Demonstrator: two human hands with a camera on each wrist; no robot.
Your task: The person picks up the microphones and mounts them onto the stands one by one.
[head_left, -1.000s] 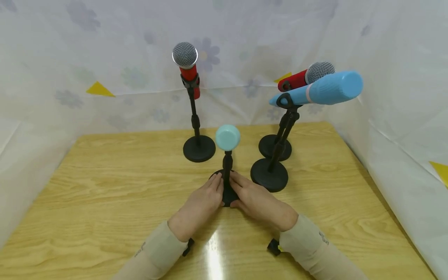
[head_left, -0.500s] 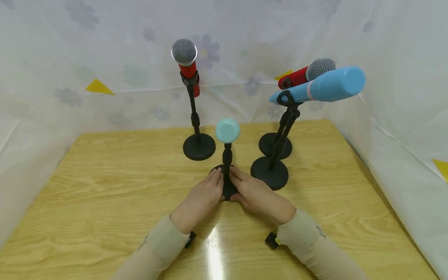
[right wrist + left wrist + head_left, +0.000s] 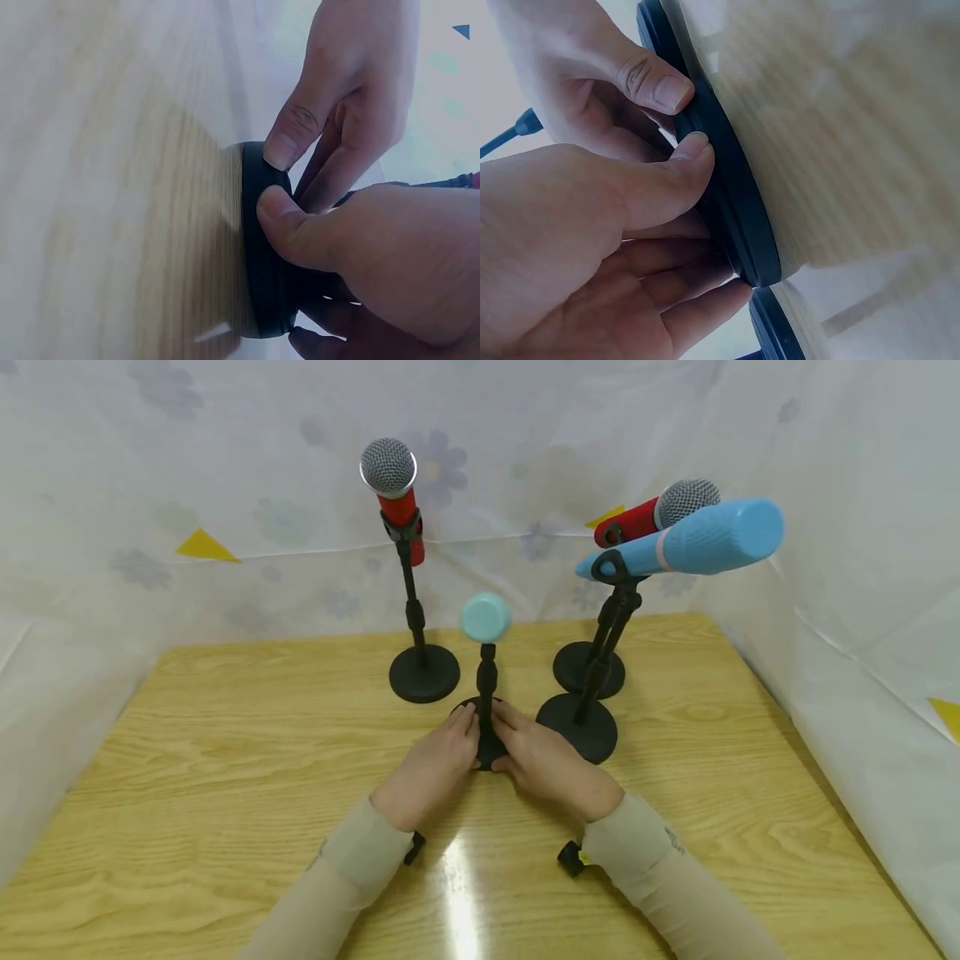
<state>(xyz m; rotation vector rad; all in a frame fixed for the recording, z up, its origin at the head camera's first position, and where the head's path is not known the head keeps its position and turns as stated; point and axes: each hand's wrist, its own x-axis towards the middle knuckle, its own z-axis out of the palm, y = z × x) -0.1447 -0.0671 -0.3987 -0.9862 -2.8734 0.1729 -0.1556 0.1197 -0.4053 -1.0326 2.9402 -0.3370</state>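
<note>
In the head view, a short black microphone stand with a pale teal round-ended piece on top stands upright mid-table. Both hands are at its round base. My left hand lies along the left side of the pole, fingers straight; my right hand mirrors it on the right. In the left wrist view, the left thumb presses the base's near rim beside the right thumb. The right wrist view shows both thumbs side by side on that rim.
Behind, to the left, a red microphone sits on its own stand. At the right, a blue microphone-shaped piece on a stand partly covers another red microphone on a stand. White sheeting surrounds the wooden table.
The stand with the teal piece has slid away from me across the table, both hands moving forward with it. The other stands keep their places; the view tilts slightly.
</note>
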